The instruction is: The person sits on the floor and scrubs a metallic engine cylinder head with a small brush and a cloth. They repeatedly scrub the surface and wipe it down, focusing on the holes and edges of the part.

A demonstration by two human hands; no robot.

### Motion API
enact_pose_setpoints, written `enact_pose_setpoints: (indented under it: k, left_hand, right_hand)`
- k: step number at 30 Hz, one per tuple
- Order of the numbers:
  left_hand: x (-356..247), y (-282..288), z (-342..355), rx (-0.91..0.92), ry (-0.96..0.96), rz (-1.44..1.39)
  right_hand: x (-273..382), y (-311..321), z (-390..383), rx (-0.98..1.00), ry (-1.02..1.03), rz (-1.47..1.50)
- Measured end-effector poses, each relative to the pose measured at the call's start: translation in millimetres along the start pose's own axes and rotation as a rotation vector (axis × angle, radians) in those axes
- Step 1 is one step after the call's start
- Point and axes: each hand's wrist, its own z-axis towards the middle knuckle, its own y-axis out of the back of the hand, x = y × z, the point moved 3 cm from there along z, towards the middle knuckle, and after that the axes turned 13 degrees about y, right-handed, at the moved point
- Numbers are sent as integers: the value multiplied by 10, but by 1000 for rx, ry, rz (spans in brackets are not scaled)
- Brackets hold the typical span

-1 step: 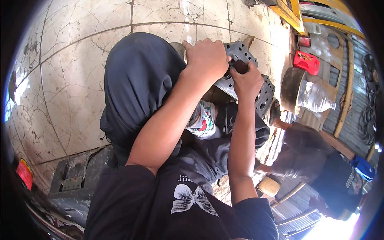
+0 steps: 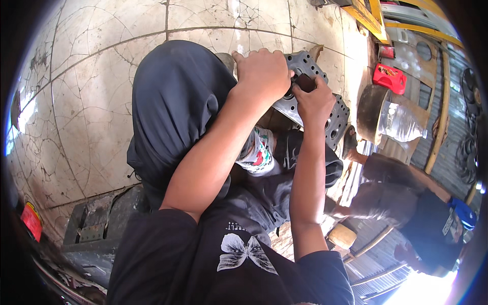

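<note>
A grey metal engine cylinder head [image 2: 335,122], its flat face full of round holes, lies slantwise in front of my knees. My left hand [image 2: 262,76] is closed over its far left part, knuckles up, with most fingertips hidden beneath. Between the thumb and fingers of my right hand [image 2: 315,101] is a small dark brown flat piece [image 2: 305,83], perhaps folded sandpaper. That piece sits against the face of the cylinder head, close to my left hand's fingers.
Cracked pale floor tiles [image 2: 107,96] spread to the left. At right stand a red jerrycan [image 2: 389,79], a clear plastic bottle [image 2: 401,122] and a round drum-like piece [image 2: 370,113]. Another person [image 2: 401,203] is at lower right. A dark metal box [image 2: 101,229] stands at lower left.
The other person at the lower right has shifted slightly. My hands and the cylinder head stay almost where they were.
</note>
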Motion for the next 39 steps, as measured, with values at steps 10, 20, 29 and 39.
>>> enact_pose_setpoints:
  k: [10,20,29,39]
  left_hand:
    - [19,29,59,-7,17,-35]
    - [-3,25,67,-32,11,15]
    - [-9,22,68,-65,1,39]
    - [6,-20,71,-131,-29,-39]
  right_hand:
    - [-133,-28,105,26,-5,49]
    - [-37,-70,72,-45,83,143]
    - [-130,-128,41,-60,31,225]
    - [-159,-134,7,-82,-77,252]
